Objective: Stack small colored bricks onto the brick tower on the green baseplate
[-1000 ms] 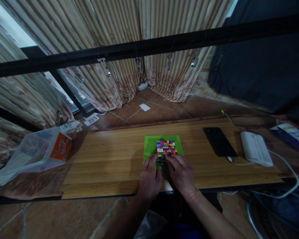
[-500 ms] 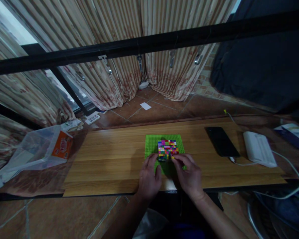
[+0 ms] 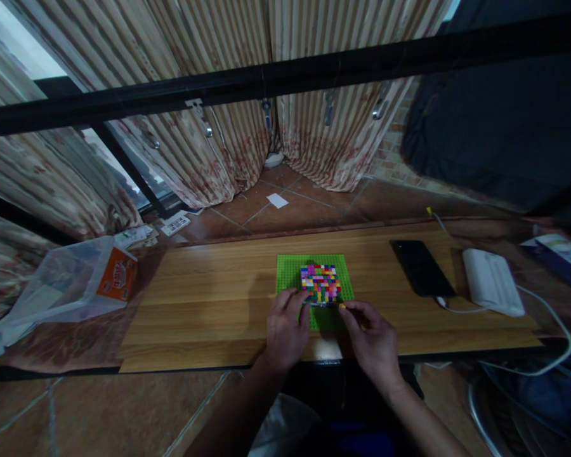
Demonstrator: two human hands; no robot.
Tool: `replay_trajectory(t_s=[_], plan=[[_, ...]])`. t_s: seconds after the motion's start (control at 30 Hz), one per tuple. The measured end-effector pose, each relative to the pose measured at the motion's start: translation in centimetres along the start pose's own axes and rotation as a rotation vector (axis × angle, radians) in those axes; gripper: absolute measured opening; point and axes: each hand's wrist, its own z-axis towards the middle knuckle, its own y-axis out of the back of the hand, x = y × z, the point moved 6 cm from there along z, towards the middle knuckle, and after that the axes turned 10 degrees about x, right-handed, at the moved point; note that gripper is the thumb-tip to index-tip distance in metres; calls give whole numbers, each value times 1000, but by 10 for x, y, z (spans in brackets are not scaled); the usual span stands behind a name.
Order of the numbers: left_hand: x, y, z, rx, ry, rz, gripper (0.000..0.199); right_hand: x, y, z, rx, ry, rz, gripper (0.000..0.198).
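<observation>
A block of many small coloured toy bricks (image 3: 320,284) sits on a green studded baseplate (image 3: 289,266). My left hand (image 3: 287,327) is at the block's near left corner, fingertips against or just beside its edge, thumb apart from the fingers. Between the thumb and index finger of my right hand (image 3: 374,333) is a small yellow brick (image 3: 342,306). That hand is over the baseplate's near right edge, a little away from the block. The lower left of the baseplate is partly hidden by my left hand.
The baseplate lies on a wooden board (image 3: 204,298). To the right are a black phone (image 3: 422,268) on a cable and a white power bank (image 3: 492,281). A clear plastic bin (image 3: 76,279) with an orange label stands left. A black bar (image 3: 295,76) crosses beyond the board.
My right hand has drawn back from the block's near right corner, toward the right and slightly nearer me, with the yellow brick still pinched. My left hand stays at the block.
</observation>
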Motion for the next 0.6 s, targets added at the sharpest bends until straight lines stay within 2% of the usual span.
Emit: replay_trajectory(t_s=[0.3,0.6], plan=[[-1,-6,6,-28,-110,107,21,-4,0,-3,1,24,13,29],[-3,-5,6,-38,-173,131,20,9,-6,0,51,96,13,25]])
